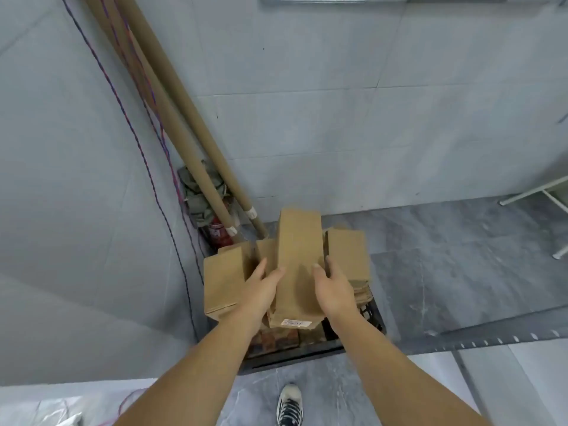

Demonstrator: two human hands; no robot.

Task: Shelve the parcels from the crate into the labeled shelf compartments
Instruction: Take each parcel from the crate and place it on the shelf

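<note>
A long brown cardboard parcel (298, 256) with a white label at its near end lies on top of the pile in the black crate (373, 315) on the floor. My left hand (261, 287) grips its left side and my right hand (333, 287) grips its right side. Another brown parcel (222, 284) sits to the left in the crate, and one more parcel (349, 256) to the right, with flat brown pieces under it. No shelf compartments are in view.
Long cardboard tubes (184, 133) lean into the wall corner behind the crate, beside a red fire extinguisher (218, 233) and hanging cables (147, 124). A perforated metal rail (491, 342) runs at the right. My shoe (289, 407) stands on the grey floor.
</note>
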